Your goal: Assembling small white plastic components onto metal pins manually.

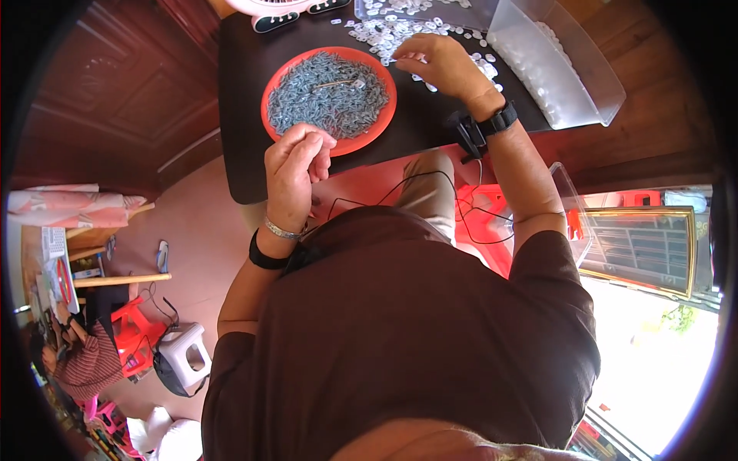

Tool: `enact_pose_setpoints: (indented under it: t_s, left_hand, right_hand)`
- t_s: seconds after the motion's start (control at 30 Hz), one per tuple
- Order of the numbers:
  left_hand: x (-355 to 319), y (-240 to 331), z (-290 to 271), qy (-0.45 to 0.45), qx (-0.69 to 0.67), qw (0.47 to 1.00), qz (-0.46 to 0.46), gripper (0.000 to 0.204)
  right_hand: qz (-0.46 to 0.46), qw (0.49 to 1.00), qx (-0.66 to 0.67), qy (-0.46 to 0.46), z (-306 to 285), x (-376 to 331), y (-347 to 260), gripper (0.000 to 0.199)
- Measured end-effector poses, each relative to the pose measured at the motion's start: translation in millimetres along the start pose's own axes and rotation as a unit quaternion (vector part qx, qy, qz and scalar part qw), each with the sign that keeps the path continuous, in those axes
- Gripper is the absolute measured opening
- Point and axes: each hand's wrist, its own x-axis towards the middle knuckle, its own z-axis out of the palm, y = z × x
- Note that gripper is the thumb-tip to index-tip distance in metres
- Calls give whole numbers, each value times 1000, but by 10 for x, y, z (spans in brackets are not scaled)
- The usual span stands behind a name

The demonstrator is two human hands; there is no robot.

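Here left hand (296, 165) closed, contents hidden; right hand (438, 63) on white pieces (392, 34)

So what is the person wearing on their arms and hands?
The hands are bare, no gloves. The left wrist wears a silver bracelet and a black band. The right wrist wears a black strap with a small black device clipped on. Dark brown short sleeves leave both forearms uncovered.

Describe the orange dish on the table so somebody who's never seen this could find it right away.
On the dark table, look just in front of the left hand. The round orange dish sits there, heaped with small grey-blue pieces. The clear plastic tub and the scattered white pieces nearby are colourless, so only it is bright orange.
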Motion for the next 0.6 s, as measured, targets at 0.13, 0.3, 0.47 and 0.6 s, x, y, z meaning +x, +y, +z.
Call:
enact_pose_setpoints:
  t_s: [0.13, 0.3, 0.47, 0.6]
  left_hand:
    - [-5, -10, 0, 2, -1, 1000, -7, 23]
    - [-19, 0, -36, 6, -2, 1000, -11, 24]
    - [-28, -12, -57, 14, -28, 999, -17, 23]
    - [-8, -27, -83, 2, -38, 999, -12, 22]
  right_hand:
    - [-132, 990, -45, -8, 205, 103, -297, 19]
    - [-148, 977, -147, -40, 420, 183, -428, 16]
    - [-141, 985, -93, -24, 461, 241, -328, 12]
    - [-46, 998, 28, -26, 417, 230, -401, 13]
